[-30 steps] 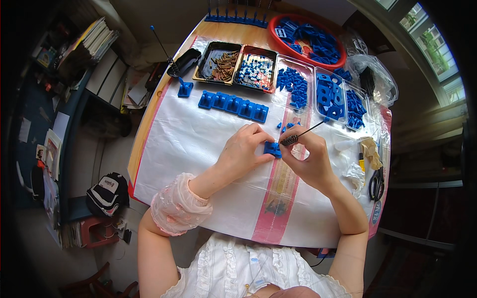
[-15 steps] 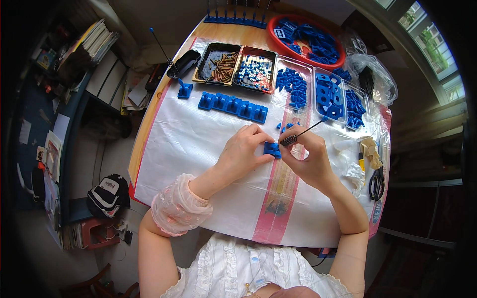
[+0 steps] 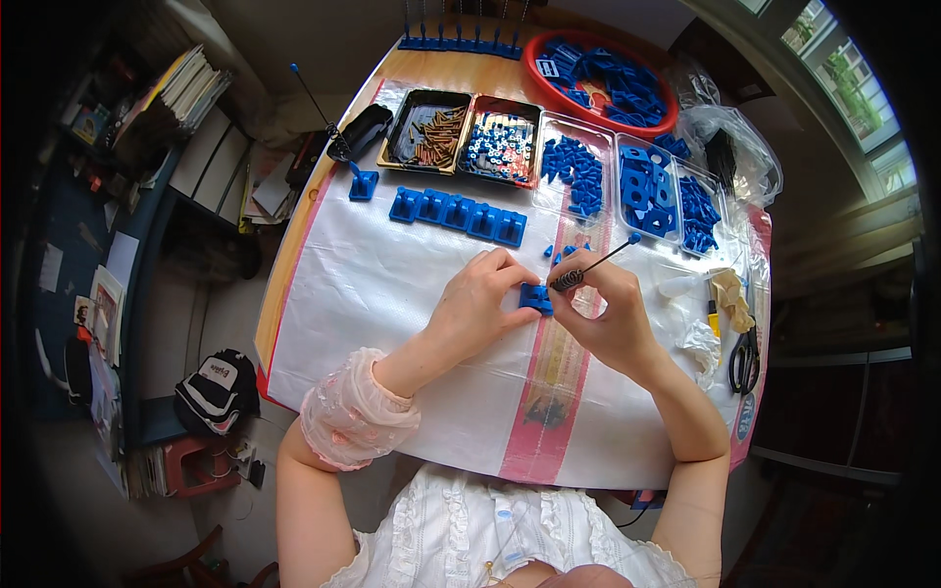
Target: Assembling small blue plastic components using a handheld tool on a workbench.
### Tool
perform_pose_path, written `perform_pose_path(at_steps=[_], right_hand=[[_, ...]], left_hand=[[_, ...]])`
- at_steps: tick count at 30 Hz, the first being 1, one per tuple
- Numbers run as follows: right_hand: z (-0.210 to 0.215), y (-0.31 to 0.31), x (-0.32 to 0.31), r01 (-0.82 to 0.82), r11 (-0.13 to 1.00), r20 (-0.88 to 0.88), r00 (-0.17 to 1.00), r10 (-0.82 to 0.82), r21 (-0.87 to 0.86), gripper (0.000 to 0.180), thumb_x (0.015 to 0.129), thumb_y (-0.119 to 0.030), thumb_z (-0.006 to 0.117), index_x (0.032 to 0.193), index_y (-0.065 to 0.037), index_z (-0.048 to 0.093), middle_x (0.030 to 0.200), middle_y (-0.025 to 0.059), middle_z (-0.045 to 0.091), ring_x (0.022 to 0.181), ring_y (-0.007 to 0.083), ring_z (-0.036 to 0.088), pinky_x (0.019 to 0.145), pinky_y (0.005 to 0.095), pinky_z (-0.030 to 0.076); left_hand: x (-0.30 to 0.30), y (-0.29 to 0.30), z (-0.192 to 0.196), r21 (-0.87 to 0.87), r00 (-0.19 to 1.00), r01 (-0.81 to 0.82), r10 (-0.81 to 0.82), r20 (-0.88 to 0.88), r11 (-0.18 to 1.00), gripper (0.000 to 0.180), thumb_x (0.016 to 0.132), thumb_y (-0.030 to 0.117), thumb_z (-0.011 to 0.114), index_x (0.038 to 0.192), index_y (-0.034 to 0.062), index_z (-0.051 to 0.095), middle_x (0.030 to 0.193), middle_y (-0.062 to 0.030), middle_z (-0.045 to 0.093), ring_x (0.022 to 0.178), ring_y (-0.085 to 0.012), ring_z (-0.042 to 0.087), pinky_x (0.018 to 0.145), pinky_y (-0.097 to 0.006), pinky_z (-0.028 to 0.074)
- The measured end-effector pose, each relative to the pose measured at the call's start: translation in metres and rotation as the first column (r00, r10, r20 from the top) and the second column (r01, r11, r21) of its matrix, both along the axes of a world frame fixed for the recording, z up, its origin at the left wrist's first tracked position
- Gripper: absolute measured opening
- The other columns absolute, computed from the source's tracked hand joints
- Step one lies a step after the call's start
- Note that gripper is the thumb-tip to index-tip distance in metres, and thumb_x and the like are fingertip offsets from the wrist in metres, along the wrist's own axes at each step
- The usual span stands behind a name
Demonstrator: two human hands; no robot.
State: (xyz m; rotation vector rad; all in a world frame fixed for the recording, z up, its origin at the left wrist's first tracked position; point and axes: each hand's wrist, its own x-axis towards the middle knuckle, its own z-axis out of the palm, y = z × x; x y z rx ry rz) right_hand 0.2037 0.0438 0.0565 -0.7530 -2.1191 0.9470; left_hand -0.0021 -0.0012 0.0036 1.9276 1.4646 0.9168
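Observation:
At the middle of the table, a small blue plastic block [image 3: 534,298] is held between the thumb and fingers of my left hand [image 3: 472,300]. My right hand [image 3: 615,316] pinches a thin dark rod with a black spring coil [image 3: 566,281] round its lower end. The rod leans up to the right and ends in a blue knob [image 3: 634,238]. Its coiled end is at the block's right side; my fingers hide whether the two are joined. A few small blue pieces [image 3: 559,253] lie just beyond my hands.
Left of centre stands a row of blue blocks [image 3: 457,213]. Trays along the back hold brass-coloured screws [image 3: 436,135], nuts [image 3: 502,142] and blue parts [image 3: 573,171]. Behind them is a red basin [image 3: 669,108]. Scissors [image 3: 744,363] and a yellow-handled tool [image 3: 714,319] lie at the right edge.
The view has shifted slightly, and the rod's blue knob sits a little lower. Both hands keep the same grip on the block and the rod.

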Motion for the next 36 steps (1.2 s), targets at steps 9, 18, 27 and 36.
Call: perform_pose_path(at_steps=[9,18,27,36], right_hand=[[0.0042,-0.0022,-0.0025,0.010,1.000,-0.028,1.000,-0.011,-0.007,0.016,0.086,0.007,0.075,0.099,0.003,0.067,0.093,0.0115,0.069,0.081,0.0214,0.073,0.074,0.0321,0.059],[0.0044,-0.0007,-0.0026,0.006,1.000,-0.034,0.999,-0.006,0.008,0.015,0.085,0.008,0.075,0.096,0.003,0.065,0.088,0.0117,0.068,0.078,0.0222,0.072,0.072,0.0329,0.058],[0.0051,-0.0020,-0.0022,0.004,1.000,-0.025,1.000,-0.004,-0.002,0.015,0.086,0.007,0.074,0.098,0.003,0.066,0.091,0.0118,0.068,0.080,0.0220,0.073,0.074,0.0327,0.059],[0.0026,-0.0010,-0.0005,0.007,1.000,0.008,1.000,-0.007,0.007,0.020,0.084,0.011,0.076,0.101,0.004,0.069,0.097,0.0101,0.071,0.084,0.0172,0.074,0.076,0.0285,0.059]], left_hand=[[0.0009,-0.0003,-0.0013,0.067,1.000,0.005,-0.005,0.009,0.998,0.036,0.076,0.014,0.090,0.108,0.0083,0.075,0.099,-0.0076,0.064,0.097,-0.0264,0.064,0.085,-0.039,0.054],[0.0017,0.0014,-0.0043,0.098,1.000,0.008,-0.009,0.010,0.995,0.036,0.076,0.012,0.089,0.109,0.0071,0.074,0.095,-0.0065,0.061,0.087,-0.0229,0.061,0.078,-0.036,0.053],[0.0007,0.0010,-0.0031,0.091,1.000,0.013,-0.013,0.007,0.996,0.036,0.076,0.011,0.089,0.109,0.0071,0.074,0.096,-0.0070,0.062,0.090,-0.0240,0.063,0.080,-0.037,0.054],[0.0000,0.0015,-0.0045,0.057,1.000,0.014,-0.015,0.017,0.998,0.036,0.077,0.014,0.090,0.108,0.0080,0.075,0.100,-0.0078,0.064,0.098,-0.0266,0.064,0.086,-0.038,0.054]])
